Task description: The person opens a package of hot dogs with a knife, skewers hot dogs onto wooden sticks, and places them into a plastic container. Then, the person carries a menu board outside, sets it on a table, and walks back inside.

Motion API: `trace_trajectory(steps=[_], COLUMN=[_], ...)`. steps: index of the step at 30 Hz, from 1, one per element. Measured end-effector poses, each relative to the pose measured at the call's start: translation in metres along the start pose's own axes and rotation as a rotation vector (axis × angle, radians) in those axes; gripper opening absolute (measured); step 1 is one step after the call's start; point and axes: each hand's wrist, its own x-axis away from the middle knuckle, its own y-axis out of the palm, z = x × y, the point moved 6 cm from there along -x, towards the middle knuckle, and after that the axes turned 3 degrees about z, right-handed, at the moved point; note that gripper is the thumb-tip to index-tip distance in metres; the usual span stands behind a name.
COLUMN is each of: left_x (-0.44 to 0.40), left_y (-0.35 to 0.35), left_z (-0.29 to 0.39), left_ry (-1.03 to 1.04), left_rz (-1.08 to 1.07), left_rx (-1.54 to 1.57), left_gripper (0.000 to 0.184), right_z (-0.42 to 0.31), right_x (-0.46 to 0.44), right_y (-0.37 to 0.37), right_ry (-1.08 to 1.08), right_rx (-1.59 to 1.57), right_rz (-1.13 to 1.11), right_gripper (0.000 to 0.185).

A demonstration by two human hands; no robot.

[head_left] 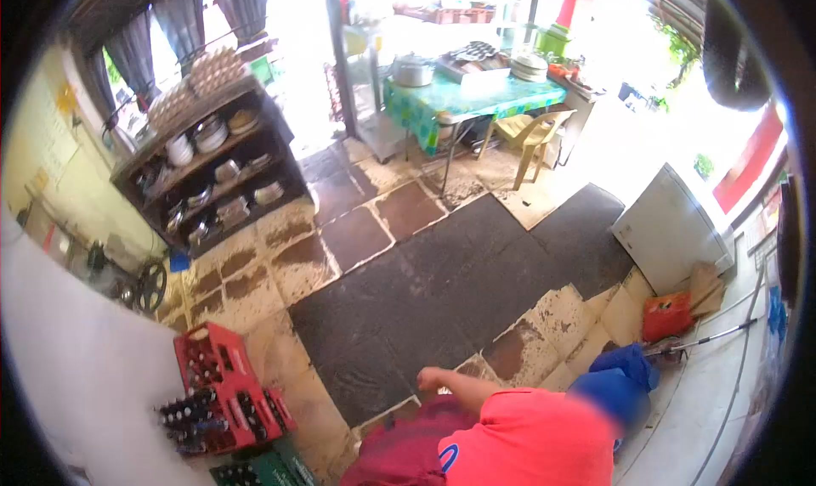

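Neither my left hand nor my right hand shows in the head view. Close in front of me, at the bottom, another person in a red shirt [535,439] and dark red lower garment [416,448] is seen from above. That person's hand [433,379] looks closed; whether it holds anything I cannot tell. Blue cloth [625,365] lies by the person's head, near a pole [710,337] at the right wall. To the lower left stand red crates [223,341] with dark bottles, and a green crate [276,469].
Dark mats [408,291] cover part of the worn tiled floor. A shelf [276,138] with pots and egg trays [217,70] stands at the left. Farther back are a table with a green cloth [467,99] and a yellow chair [535,142]. A white cabinet [671,227] stands at right.
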Motion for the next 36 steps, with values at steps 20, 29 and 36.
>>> trace_trajectory(steps=[20,29,36], left_x=[0.098,0.223,0.393], left_y=[0.721,1.177,1.442], left_z=[-0.058,-0.062,-0.134], left_ry=[-0.035,-0.059,-0.209], left_rz=[-0.627,-1.172,-1.432], left_rx=[0.109,0.166,0.16], left_gripper=[0.081,0.08,0.079], right_z=[0.464,0.68,0.756], right_x=[0.184,0.526,0.495], right_y=[-0.432,-0.192,-0.141], right_ry=[0.349,1.56,1.943], right_rx=[-0.527,-0.766,-1.358], right_rz=[0.89,1.085,0.701], right_gripper=[0.026,0.022,0.028])
